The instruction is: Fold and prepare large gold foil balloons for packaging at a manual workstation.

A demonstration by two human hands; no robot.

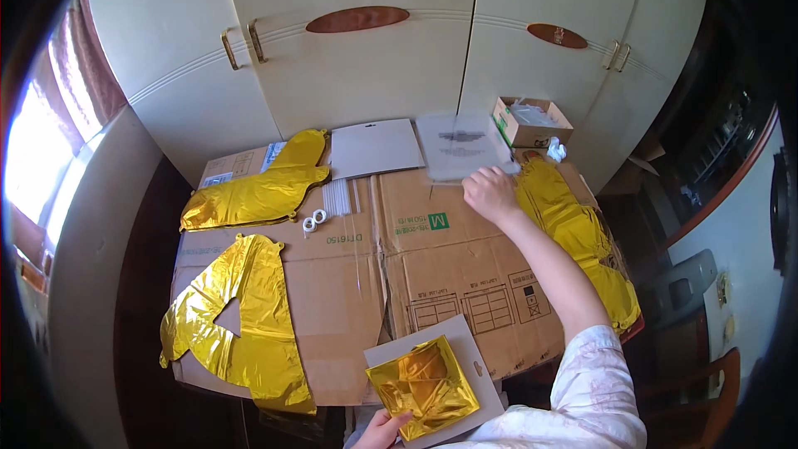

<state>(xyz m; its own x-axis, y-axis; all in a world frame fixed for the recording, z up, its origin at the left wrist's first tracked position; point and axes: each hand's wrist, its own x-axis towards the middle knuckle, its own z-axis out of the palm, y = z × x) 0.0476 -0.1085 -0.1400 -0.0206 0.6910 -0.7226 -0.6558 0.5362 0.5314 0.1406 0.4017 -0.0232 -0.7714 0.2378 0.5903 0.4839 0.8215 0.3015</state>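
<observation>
Low at the front edge, my left hand [386, 431] grips a grey backing card [486, 403] with a hang slot. A folded gold foil balloon [424, 387] lies on that card, under my thumb. Farther up, my right hand [490, 195] is closed at the near edge of a clear plastic bag [465, 145]; its fingertips are hidden, so whether it pinches the bag I cannot tell. Flat gold foil balloons lie around: an A-shaped one [224, 316] at left, another [258, 187] behind it, and more foil [573, 233] at right.
Flattened cardboard [332, 274] covers the table. On it are a grey card [378, 148], white straws [337, 197], two small ribbon rolls [314, 220], a small open box [532, 123] and crumpled white paper [556, 149]. Pale cabinets [357, 58] stand behind; a wooden chair [719, 399] is at right.
</observation>
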